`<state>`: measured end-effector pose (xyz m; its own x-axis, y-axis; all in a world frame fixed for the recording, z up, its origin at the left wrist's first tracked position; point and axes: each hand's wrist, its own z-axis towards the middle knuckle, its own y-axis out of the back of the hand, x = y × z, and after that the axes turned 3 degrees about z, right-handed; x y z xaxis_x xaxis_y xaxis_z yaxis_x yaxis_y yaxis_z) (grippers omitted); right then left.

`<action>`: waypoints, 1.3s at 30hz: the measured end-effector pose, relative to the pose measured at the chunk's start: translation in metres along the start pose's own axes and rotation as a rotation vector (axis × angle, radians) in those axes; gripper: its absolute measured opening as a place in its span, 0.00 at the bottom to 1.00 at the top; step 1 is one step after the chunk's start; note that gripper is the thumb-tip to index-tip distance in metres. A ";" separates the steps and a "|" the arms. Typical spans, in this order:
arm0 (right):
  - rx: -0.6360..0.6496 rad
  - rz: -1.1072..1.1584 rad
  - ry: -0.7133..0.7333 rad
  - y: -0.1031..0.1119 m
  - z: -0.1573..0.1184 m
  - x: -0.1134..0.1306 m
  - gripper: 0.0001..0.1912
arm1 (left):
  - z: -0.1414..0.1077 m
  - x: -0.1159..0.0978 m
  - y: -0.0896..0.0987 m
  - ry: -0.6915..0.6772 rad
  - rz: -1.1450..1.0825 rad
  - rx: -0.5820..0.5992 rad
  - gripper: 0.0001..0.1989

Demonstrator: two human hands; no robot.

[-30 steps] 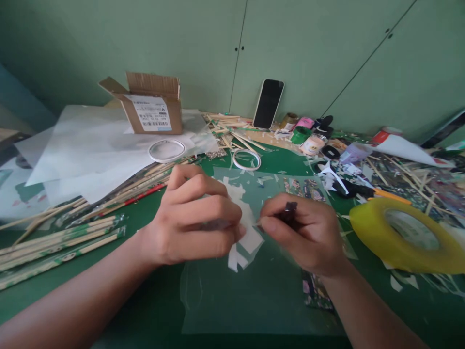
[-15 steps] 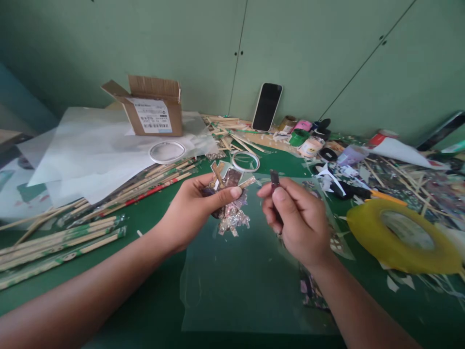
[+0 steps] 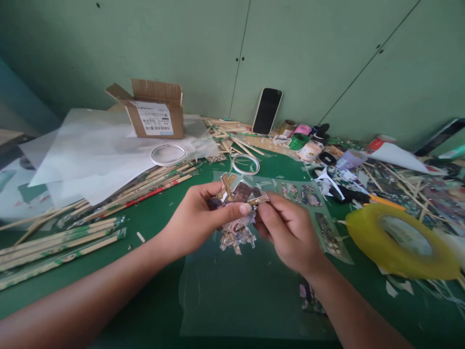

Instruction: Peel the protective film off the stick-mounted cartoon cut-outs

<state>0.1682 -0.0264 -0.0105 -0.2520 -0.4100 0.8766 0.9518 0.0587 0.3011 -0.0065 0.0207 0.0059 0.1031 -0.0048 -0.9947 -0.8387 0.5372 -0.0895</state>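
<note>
My left hand (image 3: 203, 213) is closed on a bunch of small, shiny, film-covered cut-outs (image 3: 238, 235), its thumb pressed across the front. Gold-brown strips, a dark brown rectangle and glittery pale pieces stick out of the bunch. My right hand (image 3: 286, 228) is closed, with its fingertips against the bunch's right edge, by the end of a gold strip. What those fingers pinch is hidden behind the cut-outs. Under both hands lies a clear plastic sheet (image 3: 232, 300). Right of my right hand is a transparent sheet with printed figures (image 3: 327, 232).
A roll of yellowish tape (image 3: 363, 237) lies at the right among scraps. A cardboard box (image 3: 176, 123), a phone (image 3: 268, 111) and paint jars (image 3: 310, 150) stand at the back. White rings (image 3: 236, 169) lie ahead; wrapped chopsticks (image 3: 65, 237) lie at the left.
My right hand has moved left against the bunch of cut-outs. The small dark piece it held upright is out of sight. The bunch has shifted slightly right and down.
</note>
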 end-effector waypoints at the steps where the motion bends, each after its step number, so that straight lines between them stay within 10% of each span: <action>1: -0.002 -0.039 0.004 -0.001 0.000 0.000 0.13 | -0.001 0.000 0.000 -0.009 0.046 -0.015 0.09; 25: -0.049 -0.548 0.353 -0.009 -0.001 -0.004 0.08 | -0.006 -0.005 -0.003 0.041 0.091 0.059 0.15; 34: -0.054 0.302 -0.064 0.001 0.000 -0.008 0.15 | -0.008 0.001 -0.002 0.069 -0.117 0.113 0.11; 39: -0.008 0.241 0.011 0.004 0.005 -0.009 0.03 | -0.004 -0.001 -0.003 0.099 -0.037 0.139 0.13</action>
<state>0.1734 -0.0183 -0.0154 -0.0159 -0.3953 0.9184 0.9856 0.1485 0.0810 -0.0068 0.0155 0.0073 0.0738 -0.1066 -0.9916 -0.7524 0.6466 -0.1255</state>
